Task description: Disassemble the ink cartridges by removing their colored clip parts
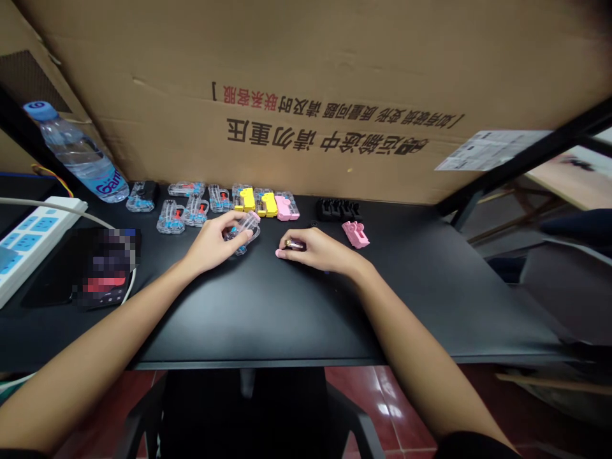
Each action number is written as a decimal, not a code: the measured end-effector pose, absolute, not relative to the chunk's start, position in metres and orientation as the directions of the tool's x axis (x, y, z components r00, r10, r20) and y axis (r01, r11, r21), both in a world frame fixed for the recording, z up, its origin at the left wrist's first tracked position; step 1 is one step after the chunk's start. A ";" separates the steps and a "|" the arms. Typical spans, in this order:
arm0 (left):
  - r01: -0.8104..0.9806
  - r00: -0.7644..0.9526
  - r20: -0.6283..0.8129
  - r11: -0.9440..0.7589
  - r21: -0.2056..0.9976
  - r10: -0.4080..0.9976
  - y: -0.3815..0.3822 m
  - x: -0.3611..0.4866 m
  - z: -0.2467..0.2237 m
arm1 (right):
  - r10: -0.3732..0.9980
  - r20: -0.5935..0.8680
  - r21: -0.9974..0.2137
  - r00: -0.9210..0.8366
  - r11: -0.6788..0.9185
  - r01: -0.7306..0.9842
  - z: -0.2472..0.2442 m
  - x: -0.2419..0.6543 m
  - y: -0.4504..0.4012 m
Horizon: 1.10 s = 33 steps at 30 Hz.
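Note:
My left hand (pixel 215 241) is closed around a clear plastic case (pixel 249 223) with blue and pink parts, held just above the black table. To its right, my right hand (pixel 318 247) pinches a small dark cylinder with a gold-coloured end (pixel 294 244), which looks like a battery. Part of it is hidden by the fingers. Behind the hands stand similar clear cases with yellow parts (pixel 266 204) and one with a pink part (pixel 285 207). A loose pink plastic piece (pixel 355 234) lies right of my right hand.
More clear cases (pixel 171 217) sit at the back left. A black slotted part (pixel 337 210) lies near the cardboard wall (pixel 335 51). On the left are a water bottle (pixel 81 153), a white power strip (pixel 36 236), a cable and a dark phone (pixel 95 271).

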<state>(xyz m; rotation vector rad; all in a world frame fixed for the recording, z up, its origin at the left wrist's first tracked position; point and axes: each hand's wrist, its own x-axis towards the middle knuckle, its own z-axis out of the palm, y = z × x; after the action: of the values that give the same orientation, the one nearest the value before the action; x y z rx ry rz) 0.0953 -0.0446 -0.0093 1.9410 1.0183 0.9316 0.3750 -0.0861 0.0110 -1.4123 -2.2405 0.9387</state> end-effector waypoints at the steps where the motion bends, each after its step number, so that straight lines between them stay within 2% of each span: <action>1: 0.332 0.420 0.258 -0.412 0.849 0.870 -0.045 0.095 -0.009 | 0.888 -0.068 -0.687 -0.454 0.288 0.667 0.011 0.374 -0.086; 7: 0.331 0.420 0.260 -0.414 0.848 0.869 -0.045 0.095 -0.009 | 0.892 -0.037 -0.711 -0.450 0.293 0.639 0.009 0.372 -0.087; 11: 0.340 0.426 0.256 -0.416 0.843 0.867 -0.045 0.095 -0.010 | 0.904 0.016 -0.669 -0.427 0.327 0.668 0.009 0.372 -0.088; 21: 0.352 0.433 0.248 -0.416 0.838 0.866 -0.044 0.095 -0.009 | 0.915 0.012 -0.636 -0.402 0.318 0.703 0.011 0.372 -0.088; 33: 0.366 0.443 0.258 -0.436 0.822 0.859 -0.046 0.095 -0.006 | 0.917 -0.022 -0.672 -0.397 0.280 0.685 0.009 0.370 -0.088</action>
<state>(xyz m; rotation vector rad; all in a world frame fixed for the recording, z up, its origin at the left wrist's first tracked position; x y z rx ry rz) 0.0949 -0.0463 -0.0064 1.9978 1.0252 0.9007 0.3703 -0.0881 0.0090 -1.4486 -2.1856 0.8630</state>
